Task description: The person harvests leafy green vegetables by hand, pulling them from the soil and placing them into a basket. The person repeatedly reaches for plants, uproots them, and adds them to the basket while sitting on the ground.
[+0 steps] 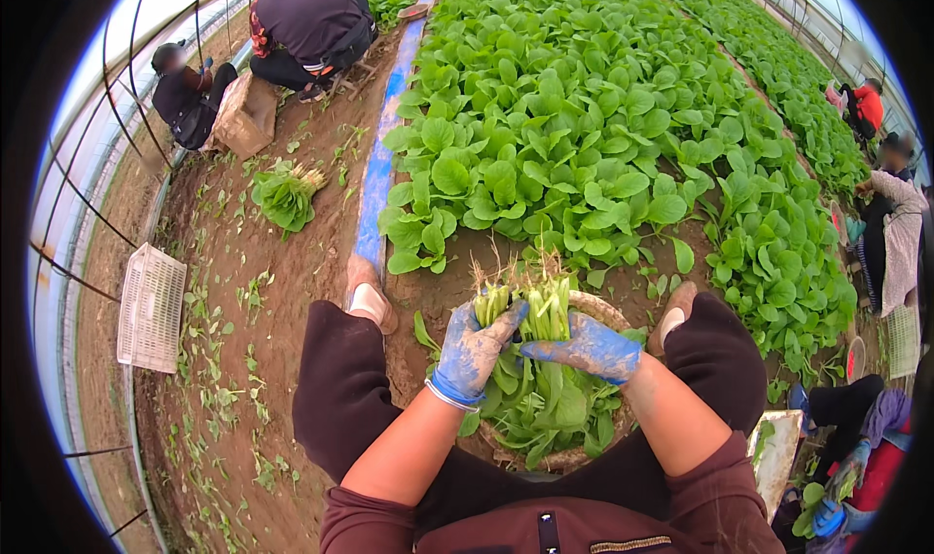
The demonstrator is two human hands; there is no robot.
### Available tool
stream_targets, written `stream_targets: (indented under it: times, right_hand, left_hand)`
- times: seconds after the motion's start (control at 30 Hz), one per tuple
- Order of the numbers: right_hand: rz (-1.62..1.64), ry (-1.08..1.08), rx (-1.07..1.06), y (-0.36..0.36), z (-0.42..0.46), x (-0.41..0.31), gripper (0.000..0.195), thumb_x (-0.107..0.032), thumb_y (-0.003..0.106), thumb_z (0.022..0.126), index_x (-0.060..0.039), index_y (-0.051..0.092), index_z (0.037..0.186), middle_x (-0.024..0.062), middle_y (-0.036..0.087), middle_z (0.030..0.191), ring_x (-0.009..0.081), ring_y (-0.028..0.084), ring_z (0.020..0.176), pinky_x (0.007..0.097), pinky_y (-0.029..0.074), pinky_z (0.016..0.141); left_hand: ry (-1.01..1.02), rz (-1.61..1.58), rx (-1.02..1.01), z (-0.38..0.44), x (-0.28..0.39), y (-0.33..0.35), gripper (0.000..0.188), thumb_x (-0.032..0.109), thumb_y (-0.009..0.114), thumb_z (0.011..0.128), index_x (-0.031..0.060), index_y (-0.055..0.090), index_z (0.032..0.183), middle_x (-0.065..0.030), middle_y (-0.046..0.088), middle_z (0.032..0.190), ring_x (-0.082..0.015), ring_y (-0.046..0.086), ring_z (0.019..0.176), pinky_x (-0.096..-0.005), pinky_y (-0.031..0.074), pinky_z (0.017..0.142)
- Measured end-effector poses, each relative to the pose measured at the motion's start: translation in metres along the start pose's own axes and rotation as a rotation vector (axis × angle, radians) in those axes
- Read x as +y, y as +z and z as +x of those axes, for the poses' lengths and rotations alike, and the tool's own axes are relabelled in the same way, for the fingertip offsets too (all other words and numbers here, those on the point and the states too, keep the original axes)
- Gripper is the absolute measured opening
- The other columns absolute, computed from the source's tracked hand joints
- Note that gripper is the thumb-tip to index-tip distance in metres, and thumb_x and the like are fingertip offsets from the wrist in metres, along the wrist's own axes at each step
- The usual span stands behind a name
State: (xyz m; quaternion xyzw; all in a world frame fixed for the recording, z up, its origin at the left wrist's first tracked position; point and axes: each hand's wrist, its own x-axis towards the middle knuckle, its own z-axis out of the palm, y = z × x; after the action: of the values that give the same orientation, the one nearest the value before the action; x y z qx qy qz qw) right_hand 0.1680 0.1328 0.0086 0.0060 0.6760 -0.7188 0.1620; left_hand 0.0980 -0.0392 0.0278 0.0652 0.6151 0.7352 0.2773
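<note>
Both my hands wear muddy blue gloves and hold bunches of leafy greens roots upward, leaves hanging down. My left hand (pixel 471 346) grips a smaller bunch of pale green stems (pixel 492 304). Around a thicker bunch of stems (pixel 547 306), just to its right, closes my right hand (pixel 591 348). Thin brown roots (pixel 551 263) stick up from the tops. Below my hands, loose green leaves (pixel 547 415) fill a round, mud-stained basin (pixel 600 307) between my legs. The leaves hide most of its inside.
Dense growing greens (pixel 554 131) stand ahead, bordered on the left by a blue strip (pixel 394 102). A tied-looking bundle (pixel 284 196) lies on the soil, with a white plastic crate (pixel 152 309) farther left. Several people work at both sides, near a cardboard box (pixel 246 116) and a pale board (pixel 777 452).
</note>
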Motion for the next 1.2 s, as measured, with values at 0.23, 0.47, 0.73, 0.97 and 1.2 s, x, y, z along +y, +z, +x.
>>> stream_targets:
  times: [0.23,0.47,0.73,0.97,1.2]
  right_hand:
    - [-0.044,0.059,-0.074,0.001,0.002,-0.007,0.044,-0.027,0.068,0.089,-0.002,0.058,0.124,0.0087,0.064,0.117,0.0149,0.057,0.107,0.0319,0.045,0.095]
    - [-0.226,-0.158,0.407,0.025,0.003,0.005,0.05,-0.018,0.067,0.087,-0.0039,0.047,0.131,0.0184,0.066,0.105,0.0296,0.066,0.095,0.037,0.05,0.082]
    - [-0.405,-0.215,0.479,0.029,0.01,0.029,0.05,-0.008,0.059,0.09,-0.0021,0.041,0.136,0.0171,0.063,0.113,0.0266,0.062,0.1,0.0354,0.049,0.085]
    - [-0.819,-0.197,0.502,0.037,0.007,0.013,0.055,-0.01,0.065,0.084,0.0006,0.042,0.134,0.0227,0.061,0.107,0.0406,0.06,0.095,0.0435,0.049,0.081]
    - [-1.285,-0.242,0.497,0.04,0.006,0.004,0.05,-0.029,0.064,0.082,0.0006,0.052,0.121,0.0177,0.061,0.11,0.0326,0.057,0.103,0.0456,0.039,0.095]
  left_hand:
    - [-0.093,0.004,-0.167,-0.002,0.008,0.003,0.026,0.009,0.069,0.085,0.001,0.065,0.109,-0.0023,0.068,0.093,-0.0073,0.06,0.079,-0.0216,0.048,0.069]
    - [-0.044,-0.017,-0.013,0.005,-0.004,0.0,0.029,0.017,0.072,0.086,0.0012,0.066,0.109,-0.0022,0.068,0.096,-0.0104,0.062,0.084,-0.0246,0.049,0.075]
    - [-0.037,-0.185,-0.093,0.011,-0.02,0.005,0.034,0.018,0.07,0.088,0.0036,0.062,0.118,-0.002,0.066,0.108,-0.0114,0.059,0.098,-0.0276,0.046,0.089]
    - [-0.003,-0.217,-0.153,0.007,-0.021,0.006,0.044,0.014,0.068,0.087,0.0028,0.056,0.127,-0.0041,0.063,0.117,-0.014,0.057,0.108,-0.0298,0.043,0.096]
    - [-0.003,-0.339,-0.194,0.008,-0.029,0.003,0.046,0.012,0.067,0.085,0.0001,0.055,0.128,-0.0072,0.063,0.119,-0.0163,0.06,0.105,-0.031,0.045,0.094]
